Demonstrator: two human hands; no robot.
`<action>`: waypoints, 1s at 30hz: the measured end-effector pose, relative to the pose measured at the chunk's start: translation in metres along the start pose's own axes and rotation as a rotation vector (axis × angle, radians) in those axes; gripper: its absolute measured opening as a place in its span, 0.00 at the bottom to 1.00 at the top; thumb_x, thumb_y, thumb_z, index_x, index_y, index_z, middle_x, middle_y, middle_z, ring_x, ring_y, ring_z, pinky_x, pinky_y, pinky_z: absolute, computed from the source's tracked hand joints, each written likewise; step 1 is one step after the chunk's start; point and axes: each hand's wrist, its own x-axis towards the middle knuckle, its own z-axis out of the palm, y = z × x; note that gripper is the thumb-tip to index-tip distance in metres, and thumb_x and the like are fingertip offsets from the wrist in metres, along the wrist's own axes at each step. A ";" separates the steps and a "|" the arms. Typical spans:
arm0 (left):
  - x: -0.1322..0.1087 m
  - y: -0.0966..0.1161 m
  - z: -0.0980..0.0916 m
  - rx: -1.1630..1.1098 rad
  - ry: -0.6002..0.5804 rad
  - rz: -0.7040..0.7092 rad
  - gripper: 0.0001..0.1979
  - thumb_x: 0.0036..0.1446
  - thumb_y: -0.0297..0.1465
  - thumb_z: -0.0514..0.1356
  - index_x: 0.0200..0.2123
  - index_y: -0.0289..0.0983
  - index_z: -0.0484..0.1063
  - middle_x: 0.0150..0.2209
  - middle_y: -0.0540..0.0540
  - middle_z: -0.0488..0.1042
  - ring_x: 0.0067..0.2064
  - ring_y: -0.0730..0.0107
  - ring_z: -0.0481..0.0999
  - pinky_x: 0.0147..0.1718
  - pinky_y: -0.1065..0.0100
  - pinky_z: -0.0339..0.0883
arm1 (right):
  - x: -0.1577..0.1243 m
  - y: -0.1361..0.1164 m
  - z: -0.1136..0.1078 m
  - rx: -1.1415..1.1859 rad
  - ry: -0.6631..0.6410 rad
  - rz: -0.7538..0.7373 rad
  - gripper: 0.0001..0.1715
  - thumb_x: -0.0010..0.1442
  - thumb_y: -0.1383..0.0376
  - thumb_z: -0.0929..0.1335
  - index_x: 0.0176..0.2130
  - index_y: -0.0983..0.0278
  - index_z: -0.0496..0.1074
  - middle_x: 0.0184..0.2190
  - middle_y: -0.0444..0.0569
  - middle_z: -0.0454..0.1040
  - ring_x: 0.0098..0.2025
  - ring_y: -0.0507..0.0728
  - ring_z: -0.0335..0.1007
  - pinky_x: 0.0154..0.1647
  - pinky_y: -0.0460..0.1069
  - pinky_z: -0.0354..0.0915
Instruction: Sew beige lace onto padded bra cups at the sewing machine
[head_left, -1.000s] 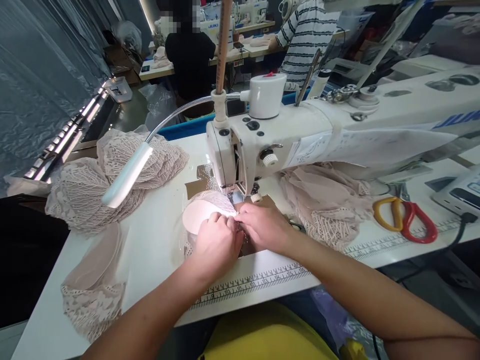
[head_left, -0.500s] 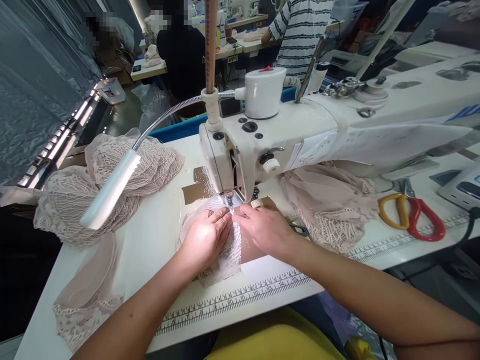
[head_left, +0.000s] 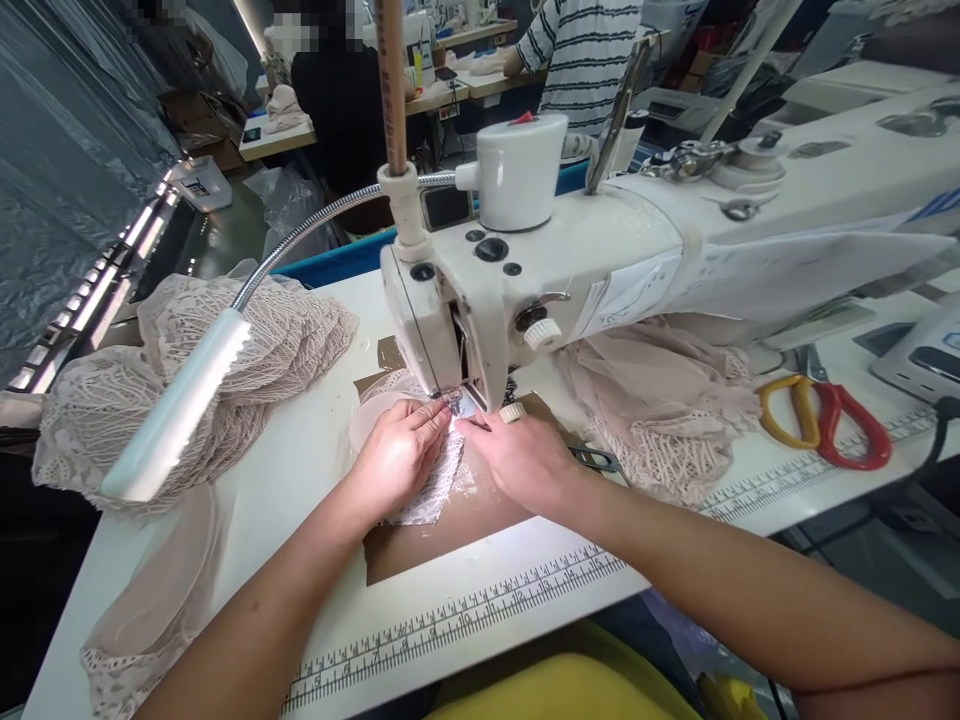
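Beige lace fabric [head_left: 433, 492] lies under the presser foot [head_left: 454, 402] of a white sewing machine [head_left: 442, 290]. My left hand [head_left: 397, 450] presses down on the lace just left of the foot, its fingers held together. Close to the needle on the other side, my right hand [head_left: 525, 455] has its thumb and fingertips closed at the fabric's edge. The fingertips partly hide the cloth there. Brown tape [head_left: 420, 548] covers the tabletop beneath both hands.
Lace pieces [head_left: 247, 340] are heaped at the left under a lamp [head_left: 180, 410], with another piece [head_left: 150, 590] nearer. Sheer fabric [head_left: 652, 400] and red-and-yellow-handled scissors [head_left: 847, 425] lie at the right. A ruler strip [head_left: 465, 625] runs along the front edge. Two people sit beyond.
The lace has moved forward under the foot, so less of it hangs toward me and more brown tape shows. Both hands stay by the needle. The view has shifted slightly.
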 end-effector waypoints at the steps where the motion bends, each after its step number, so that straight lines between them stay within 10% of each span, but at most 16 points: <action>1: -0.001 -0.001 0.001 0.007 0.004 0.001 0.17 0.66 0.31 0.49 0.51 0.34 0.73 0.40 0.36 0.78 0.38 0.60 0.70 0.39 0.59 0.67 | 0.000 0.000 0.000 0.001 -0.001 0.004 0.27 0.61 0.71 0.58 0.58 0.59 0.67 0.47 0.55 0.74 0.41 0.62 0.69 0.29 0.50 0.61; 11: 0.003 0.007 0.000 0.095 -0.031 -0.061 0.18 0.65 0.30 0.48 0.50 0.29 0.72 0.41 0.34 0.77 0.40 0.57 0.70 0.41 0.57 0.66 | -0.002 0.006 0.010 -0.022 0.071 -0.044 0.31 0.57 0.73 0.60 0.58 0.60 0.67 0.48 0.54 0.74 0.38 0.60 0.69 0.27 0.50 0.56; 23: -0.008 0.011 -0.001 0.187 -0.100 -0.315 0.23 0.64 0.34 0.48 0.61 0.36 0.62 0.63 0.40 0.61 0.63 0.41 0.54 0.59 0.44 0.50 | -0.001 0.011 0.031 -0.066 0.352 -0.102 0.23 0.60 0.74 0.60 0.50 0.61 0.74 0.39 0.48 0.76 0.33 0.54 0.70 0.31 0.48 0.59; 30: -0.049 0.018 -0.043 0.202 -0.090 -0.504 0.23 0.63 0.38 0.49 0.58 0.36 0.65 0.60 0.36 0.65 0.60 0.45 0.64 0.55 0.47 0.60 | -0.004 0.020 0.033 -0.037 0.373 -0.130 0.22 0.61 0.73 0.59 0.49 0.62 0.75 0.40 0.49 0.77 0.38 0.56 0.73 0.36 0.48 0.65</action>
